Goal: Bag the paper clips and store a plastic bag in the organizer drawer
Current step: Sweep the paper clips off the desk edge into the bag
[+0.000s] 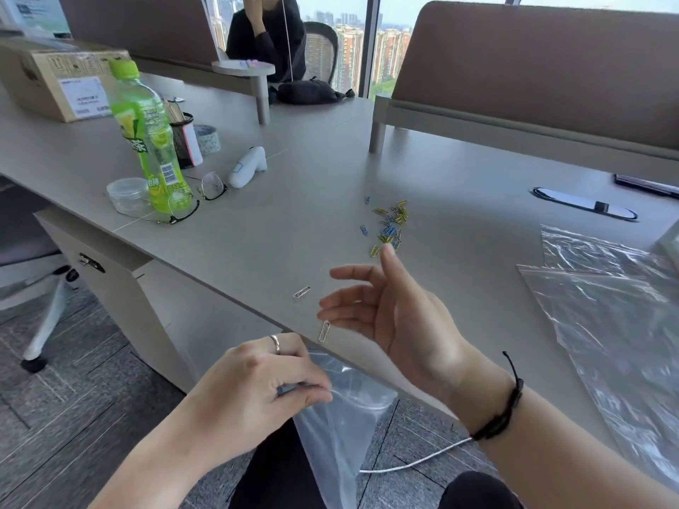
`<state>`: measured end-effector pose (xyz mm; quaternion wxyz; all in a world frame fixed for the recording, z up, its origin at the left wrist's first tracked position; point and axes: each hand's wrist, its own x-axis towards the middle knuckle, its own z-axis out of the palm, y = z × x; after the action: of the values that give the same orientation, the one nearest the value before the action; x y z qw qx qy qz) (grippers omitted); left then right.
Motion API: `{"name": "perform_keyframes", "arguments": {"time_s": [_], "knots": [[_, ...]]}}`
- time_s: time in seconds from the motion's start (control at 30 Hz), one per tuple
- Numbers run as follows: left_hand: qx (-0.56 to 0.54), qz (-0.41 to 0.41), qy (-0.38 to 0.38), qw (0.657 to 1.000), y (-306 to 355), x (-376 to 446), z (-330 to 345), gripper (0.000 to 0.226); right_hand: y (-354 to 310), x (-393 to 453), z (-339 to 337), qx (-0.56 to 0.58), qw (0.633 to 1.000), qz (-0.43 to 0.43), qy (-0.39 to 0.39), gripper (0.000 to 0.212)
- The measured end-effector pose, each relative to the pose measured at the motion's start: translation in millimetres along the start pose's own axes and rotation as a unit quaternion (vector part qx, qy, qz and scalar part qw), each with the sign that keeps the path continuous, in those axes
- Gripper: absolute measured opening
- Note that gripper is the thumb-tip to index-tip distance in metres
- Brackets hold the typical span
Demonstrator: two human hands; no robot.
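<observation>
A clear plastic bag (338,424) hangs below the desk's front edge, and my left hand (257,383) pinches its rim. My right hand (385,314) hovers over the desk just above that edge, fingers straight and spread, holding nothing. Two silver paper clips lie near it: one (324,331) right at the edge under the fingertips, the other (301,292) a little further in. A loose pile of blue and yellow paper clips (389,224) sits beyond the right hand. No organizer drawer is in view.
Several flat plastic bags (617,306) lie at the right. At the left stand a green bottle (147,141), a clear round tub (126,194), glasses (198,200), a white device (248,167) and a mesh pen cup (183,141). A person sits across behind the partition.
</observation>
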<state>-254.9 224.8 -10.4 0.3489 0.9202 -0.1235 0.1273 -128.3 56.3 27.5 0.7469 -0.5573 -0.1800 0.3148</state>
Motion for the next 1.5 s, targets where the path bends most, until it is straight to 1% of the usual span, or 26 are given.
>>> {"name": "perform_keyframes", "arguments": {"time_s": [0.1,0.17,0.3,0.37,0.43,0.57,0.67,0.73,0.83,0.97,1.13,1.27,1.37,1.5], "knots": [[0.007,0.001,-0.001,1.0,-1.6,-1.0,-0.9,0.012,-9.6,26.8,-4.3,-0.114,0.989,-0.061,0.07,0.055],[0.017,0.002,0.001,1.0,-2.5,-0.9,-1.2,0.011,-11.2,47.5,-0.9,-0.205,0.971,-0.082,0.086,0.055],[0.008,-0.006,0.004,1.0,-3.2,-0.6,-0.9,0.012,1.2,82.1,15.2,-0.345,0.935,-0.073,0.033,0.059],[0.012,-0.011,0.007,1.0,-4.5,-0.2,-1.2,0.012,8.2,89.9,23.1,-0.359,0.932,-0.06,0.006,0.066],[0.015,-0.013,0.008,1.0,-5.5,0.1,-2.3,0.013,11.7,88.6,29.0,-0.335,0.941,-0.037,-0.035,0.069],[0.019,-0.023,0.006,1.0,-7.7,-0.4,-5.1,0.016,12.4,69.3,28.3,-0.293,0.949,0.005,-0.114,0.065],[0.012,-0.022,0.01,1.0,-8.4,0.1,-5.4,0.014,12.8,49.7,22.5,-0.249,0.957,0.02,-0.149,0.063],[0.006,-0.02,0.013,1.0,-7.8,1.6,-4.3,0.013,12.2,38.1,17.4,-0.198,0.967,0.028,-0.159,0.062],[0.004,-0.018,0.012,1.0,-6.7,3.1,-1.4,0.013,11.7,27.2,9.2,-0.188,0.968,0.023,-0.163,0.061],[0.005,-0.014,0.008,1.0,-5.8,3.3,1.0,0.012,8.5,26.9,7.6,-0.146,0.978,0.032,-0.149,0.063],[0.003,-0.018,0.01,1.0,-7.4,1.6,-0.9,0.014,7.8,39.8,18.3,-0.103,0.987,0.037,-0.117,0.069],[-0.002,-0.022,0.012,1.0,-8.8,0.6,-3.2,0.013,18.1,38.6,21.0,-0.062,0.993,0.026,-0.101,0.058],[-0.003,-0.016,0.013,1.0,-10.0,0.6,-4.7,0.012,21.4,30.1,16.0,-0.035,0.993,0.033,-0.108,0.051],[-0.006,-0.006,0.015,1.0,-8.5,1.1,-1.9,0.014,22.4,9.8,9.0,-0.022,0.991,0.055,-0.124,0.048]]}}
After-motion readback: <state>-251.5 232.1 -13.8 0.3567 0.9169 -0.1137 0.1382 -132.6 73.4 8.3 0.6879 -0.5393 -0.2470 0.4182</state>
